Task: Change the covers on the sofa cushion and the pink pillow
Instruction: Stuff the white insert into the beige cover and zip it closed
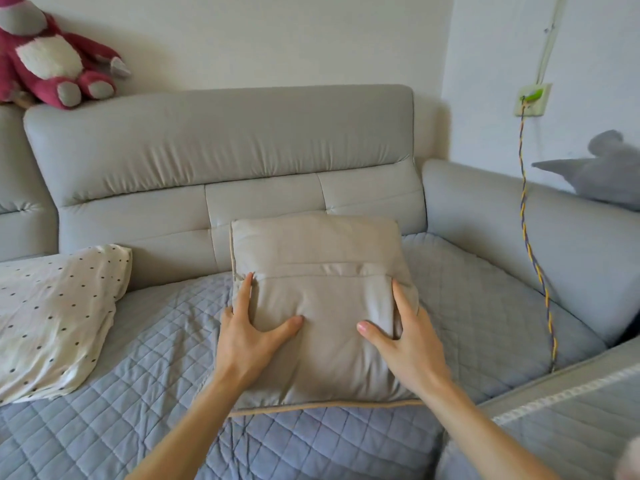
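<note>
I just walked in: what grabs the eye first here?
Two hands, the left hand and the right hand, press flat on a beige cushion propped mid-sofa against the grey backrest. A magenta plush bear sits on the backrest's top at upper left, and a polka-dot pillow lies at the left.

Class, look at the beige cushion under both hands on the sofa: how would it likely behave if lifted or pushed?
The beige cushion probably feels soft and squashy: the left hand and right hand dent its cover. It looks plump, so likely light for its size. Lying flat on the quilted sofa cover, it should slide or flop, not roll.
</note>
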`<state>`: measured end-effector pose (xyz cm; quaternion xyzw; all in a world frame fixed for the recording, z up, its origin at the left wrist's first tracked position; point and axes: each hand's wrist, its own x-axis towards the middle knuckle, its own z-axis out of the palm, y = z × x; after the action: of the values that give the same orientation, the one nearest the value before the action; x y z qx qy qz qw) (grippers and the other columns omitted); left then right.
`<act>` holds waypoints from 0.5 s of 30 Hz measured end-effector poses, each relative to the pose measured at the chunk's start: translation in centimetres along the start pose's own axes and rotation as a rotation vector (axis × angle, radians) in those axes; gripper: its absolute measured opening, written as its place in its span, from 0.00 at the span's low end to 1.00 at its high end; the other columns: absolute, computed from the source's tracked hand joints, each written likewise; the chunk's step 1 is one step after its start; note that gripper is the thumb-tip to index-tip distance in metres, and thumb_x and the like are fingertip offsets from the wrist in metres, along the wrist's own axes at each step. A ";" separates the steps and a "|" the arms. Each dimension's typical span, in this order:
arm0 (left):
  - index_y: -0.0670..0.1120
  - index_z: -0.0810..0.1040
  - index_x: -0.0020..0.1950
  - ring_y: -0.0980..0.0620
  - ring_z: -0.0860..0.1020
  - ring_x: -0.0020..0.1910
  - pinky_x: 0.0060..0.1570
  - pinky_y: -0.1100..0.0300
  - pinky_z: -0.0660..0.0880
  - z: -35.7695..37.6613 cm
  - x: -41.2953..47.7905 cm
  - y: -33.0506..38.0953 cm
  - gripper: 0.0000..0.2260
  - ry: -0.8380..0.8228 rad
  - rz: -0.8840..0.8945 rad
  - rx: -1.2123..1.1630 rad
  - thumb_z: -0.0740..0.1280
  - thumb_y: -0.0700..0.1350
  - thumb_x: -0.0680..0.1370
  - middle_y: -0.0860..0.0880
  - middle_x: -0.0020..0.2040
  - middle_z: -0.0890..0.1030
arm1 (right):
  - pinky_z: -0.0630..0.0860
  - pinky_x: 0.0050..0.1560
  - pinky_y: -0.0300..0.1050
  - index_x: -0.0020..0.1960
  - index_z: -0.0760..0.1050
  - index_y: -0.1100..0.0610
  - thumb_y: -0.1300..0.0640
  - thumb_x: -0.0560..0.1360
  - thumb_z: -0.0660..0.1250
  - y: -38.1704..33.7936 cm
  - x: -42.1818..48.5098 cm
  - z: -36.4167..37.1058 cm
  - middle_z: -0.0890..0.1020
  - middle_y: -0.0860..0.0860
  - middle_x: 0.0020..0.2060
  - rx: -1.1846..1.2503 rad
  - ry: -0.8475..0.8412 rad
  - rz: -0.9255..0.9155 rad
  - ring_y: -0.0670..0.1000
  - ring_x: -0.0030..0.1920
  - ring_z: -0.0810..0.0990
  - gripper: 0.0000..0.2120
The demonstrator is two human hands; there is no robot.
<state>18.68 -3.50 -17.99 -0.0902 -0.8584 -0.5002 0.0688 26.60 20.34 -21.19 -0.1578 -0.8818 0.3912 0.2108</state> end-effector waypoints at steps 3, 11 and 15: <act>0.71 0.53 0.75 0.49 0.71 0.64 0.61 0.54 0.69 2.7 1.7 1.7 0.49 -0.003 0.062 -0.033 0.78 0.65 0.61 0.50 0.66 0.67 | 0.71 0.65 0.60 0.78 0.48 0.35 0.25 0.66 0.62 1.5 1.4 -2.1 0.68 0.51 0.70 -0.005 0.064 0.010 0.55 0.70 0.69 0.46; 0.71 0.54 0.74 0.50 0.73 0.62 0.60 0.55 0.71 14.2 9.3 6.4 0.50 -0.157 0.126 -0.118 0.77 0.70 0.58 0.52 0.62 0.68 | 0.71 0.63 0.58 0.76 0.52 0.34 0.16 0.57 0.56 9.0 9.6 -7.9 0.73 0.50 0.69 -0.053 0.227 0.098 0.54 0.68 0.72 0.51; 0.70 0.54 0.74 0.46 0.72 0.65 0.65 0.45 0.71 20.1 15.0 8.3 0.49 -0.154 0.107 -0.132 0.76 0.72 0.58 0.49 0.67 0.69 | 0.68 0.66 0.60 0.76 0.53 0.34 0.20 0.61 0.60 11.4 17.2 -9.9 0.72 0.46 0.70 -0.102 0.252 0.075 0.53 0.69 0.71 0.48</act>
<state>5.37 19.26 -17.68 -0.1786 -0.8204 -0.5427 0.0232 18.01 41.41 -19.55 -0.2491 -0.8606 0.3304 0.2971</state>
